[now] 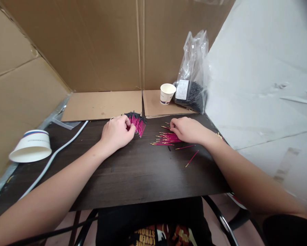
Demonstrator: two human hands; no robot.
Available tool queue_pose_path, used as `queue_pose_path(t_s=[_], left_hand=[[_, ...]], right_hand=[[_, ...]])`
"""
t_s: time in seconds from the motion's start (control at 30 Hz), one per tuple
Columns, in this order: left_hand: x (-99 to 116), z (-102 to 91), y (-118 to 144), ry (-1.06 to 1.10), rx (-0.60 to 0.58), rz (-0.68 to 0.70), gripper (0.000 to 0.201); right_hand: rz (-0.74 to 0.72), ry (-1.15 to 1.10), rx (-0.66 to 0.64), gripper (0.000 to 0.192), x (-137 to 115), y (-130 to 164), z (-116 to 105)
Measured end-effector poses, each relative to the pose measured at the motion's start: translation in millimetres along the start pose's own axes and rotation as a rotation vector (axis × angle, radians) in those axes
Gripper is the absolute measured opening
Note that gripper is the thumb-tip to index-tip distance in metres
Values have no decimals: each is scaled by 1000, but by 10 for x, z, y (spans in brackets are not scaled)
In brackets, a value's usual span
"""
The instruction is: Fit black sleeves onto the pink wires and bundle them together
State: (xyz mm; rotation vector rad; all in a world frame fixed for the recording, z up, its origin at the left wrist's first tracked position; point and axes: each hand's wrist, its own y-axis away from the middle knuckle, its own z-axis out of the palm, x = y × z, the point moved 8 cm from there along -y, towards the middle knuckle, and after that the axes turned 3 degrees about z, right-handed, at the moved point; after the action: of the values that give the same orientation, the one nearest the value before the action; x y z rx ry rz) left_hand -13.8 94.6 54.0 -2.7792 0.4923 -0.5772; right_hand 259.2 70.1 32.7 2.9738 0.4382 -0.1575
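My left hand rests on the dark table, fingers curled together against a bundle of thin pink wires with black ends. What its fingertips pinch, if anything, is hidden. Over a second, looser pile of thin pink wires with gold-coloured tips, my right hand has its thumb and fingers pressed together. Whatever lies between those fingertips is hard to make out. Two single pink wires lie apart from that pile, one being a loose pink wire nearer the front edge.
A paper cup stands at the back beside a clear plastic bag of black pieces. Another paper cup lies tipped at the left, near a pale cable. Cardboard walls and a white panel enclose the dark table.
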Motion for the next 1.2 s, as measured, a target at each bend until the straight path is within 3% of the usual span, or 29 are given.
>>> queue_pose_path(t_s=[0.1,0.17,0.3,0.37,0.43,0.73,1.03,1.1,1.2], left_hand=[[137,-19,66,58,39,83,10],[376,18,149,176,9,277,14],[912,241,456,317,-256,675,33],[1072,352,596,286,-370,775,42],[1142,411,667,236,-409,810,47],[951,288,568,292,-250,801,26],[854,312,509,359,-305,692,19],[831,288,483,407,-288,621,18],[687,252,387,621,-235,371,15]], right_hand=[[-9,97,13,21,-59,15,-8],[-29,148,28,24,-106,25,-16],[-59,159,65,23,-163,36,-42],[-83,115,101,20,-189,41,-67],[-125,45,153,17,-228,49,-93],[-289,-365,424,23,-318,112,-205],[-341,-503,510,26,-381,164,-229],[-334,-517,535,21,-404,200,-256],[-330,-550,639,12,-437,295,-344]])
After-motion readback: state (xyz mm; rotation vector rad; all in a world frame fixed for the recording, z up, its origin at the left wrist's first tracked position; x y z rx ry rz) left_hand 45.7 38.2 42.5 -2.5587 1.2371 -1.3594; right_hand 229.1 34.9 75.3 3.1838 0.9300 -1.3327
